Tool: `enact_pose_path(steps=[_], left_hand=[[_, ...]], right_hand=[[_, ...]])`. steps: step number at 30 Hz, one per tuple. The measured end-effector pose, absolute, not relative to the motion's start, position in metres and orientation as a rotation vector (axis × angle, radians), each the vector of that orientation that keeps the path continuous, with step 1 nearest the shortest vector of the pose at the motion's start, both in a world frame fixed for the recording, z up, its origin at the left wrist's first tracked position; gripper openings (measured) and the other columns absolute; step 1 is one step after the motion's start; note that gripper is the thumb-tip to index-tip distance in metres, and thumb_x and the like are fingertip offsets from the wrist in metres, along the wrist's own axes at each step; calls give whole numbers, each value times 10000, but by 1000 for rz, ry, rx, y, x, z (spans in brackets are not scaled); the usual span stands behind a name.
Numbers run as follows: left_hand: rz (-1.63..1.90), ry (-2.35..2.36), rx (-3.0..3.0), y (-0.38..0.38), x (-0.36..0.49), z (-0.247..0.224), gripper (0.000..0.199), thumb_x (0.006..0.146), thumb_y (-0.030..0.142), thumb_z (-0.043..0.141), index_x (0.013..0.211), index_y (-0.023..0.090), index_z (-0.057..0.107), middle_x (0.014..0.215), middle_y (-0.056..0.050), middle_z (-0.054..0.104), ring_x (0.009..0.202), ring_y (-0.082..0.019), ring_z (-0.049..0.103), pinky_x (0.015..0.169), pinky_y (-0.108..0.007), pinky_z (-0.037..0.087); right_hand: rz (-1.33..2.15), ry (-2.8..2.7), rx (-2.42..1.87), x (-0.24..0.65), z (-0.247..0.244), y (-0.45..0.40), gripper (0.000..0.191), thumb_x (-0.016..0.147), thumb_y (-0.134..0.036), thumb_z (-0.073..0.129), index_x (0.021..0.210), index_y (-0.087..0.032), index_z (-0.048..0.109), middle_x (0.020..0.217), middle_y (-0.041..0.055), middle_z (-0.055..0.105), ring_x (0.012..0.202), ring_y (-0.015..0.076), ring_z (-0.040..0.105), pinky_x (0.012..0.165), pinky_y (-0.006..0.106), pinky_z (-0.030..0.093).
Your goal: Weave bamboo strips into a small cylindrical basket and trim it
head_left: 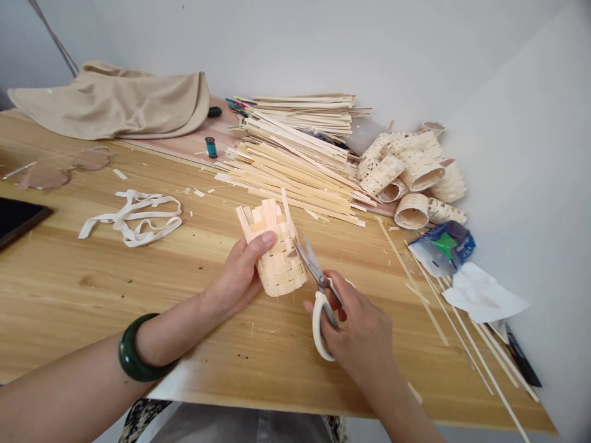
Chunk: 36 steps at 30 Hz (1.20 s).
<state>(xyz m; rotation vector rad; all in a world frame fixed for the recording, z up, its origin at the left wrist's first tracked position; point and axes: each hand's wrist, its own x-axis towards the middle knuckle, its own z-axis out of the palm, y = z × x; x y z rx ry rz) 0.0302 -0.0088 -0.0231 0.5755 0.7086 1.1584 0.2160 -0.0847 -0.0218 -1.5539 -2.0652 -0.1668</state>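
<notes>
My left hand [249, 261] is closed around a small woven basket [284, 271] of pale flat strips, its thumb pressed on the near side. Several uneven strip ends stick up from the basket's top rim. In my right hand [357, 314] is a pair of scissors [322, 280] with white handles, fingers through the loops. The scissor blades are parted, with their tips at the basket's right side. Whether a strip lies between the blades is too small to tell.
Bundles of wooden strips [295, 166] lie at the back, beside woven tubes [412, 211]. A white ribbon [143, 215], glasses [50, 175], a thread spool [211, 147] and beige cloth [133, 101] are on the left. A blue packet [443, 246] and white paper [484, 292] sit right.
</notes>
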Motion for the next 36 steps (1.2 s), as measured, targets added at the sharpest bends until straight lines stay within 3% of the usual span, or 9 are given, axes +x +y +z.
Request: enact_pose_path(steps=[4, 11, 21, 26, 30, 36], left_hand=[[1217, 758, 623, -11, 32, -23, 504, 656, 507, 861, 965, 147, 690, 960, -99, 778, 993, -340, 730, 850, -448, 623], [1315, 845, 670, -16, 34, -22, 487, 650, 516, 870, 939, 165, 697, 910, -78, 775, 922, -308, 737, 789, -402, 621], [1242, 855, 633, -16, 32, -26, 469, 683, 475, 856, 986, 148, 711, 937, -84, 767, 901, -282, 727, 815, -385, 603], [1194, 820, 606, -15, 34, -24, 452, 677, 442, 853, 975, 139, 701, 911, -85, 763, 883, -286, 729, 812, -395, 606], [1097, 706, 471, -6, 28, -16, 436, 774, 508, 756, 1027, 158, 704, 896, -82, 765, 852, -263, 735, 765, -370, 618], [1003, 598, 296, 3, 20, -14, 395, 887, 543, 635, 1050, 192, 714, 893, -53, 763, 745, -203, 725, 712, -320, 595]], right_hand=[[-223, -2080, -1526, 213, -24, -84, 388, 1048, -454, 469, 1172, -132, 646, 828, 52, 794, 595, 158, 728, 571, 251, 509], [-14, -2083, -1572, 202, -23, -85, 398, 1071, -454, 407, 1207, -146, 620, 898, 81, 817, 657, 196, 772, 559, 263, 521], [-319, -2125, -1498, 202, -32, -83, 398, 1084, -399, 400, 1098, -93, 655, 663, 46, 754, 492, 166, 696, 478, 267, 430], [-190, -2084, -1526, 202, -34, -87, 363, 1074, -400, 412, 1051, -152, 676, 671, 29, 759, 471, 150, 672, 468, 253, 424], [1, -1923, -1753, 221, -21, -85, 327, 1006, -475, 497, 999, -231, 714, 663, 13, 759, 490, 171, 686, 473, 243, 445], [-295, -1668, -2353, 315, -22, -82, 401, 885, -488, 614, 1185, -230, 676, 703, 56, 751, 468, 231, 628, 425, 290, 357]])
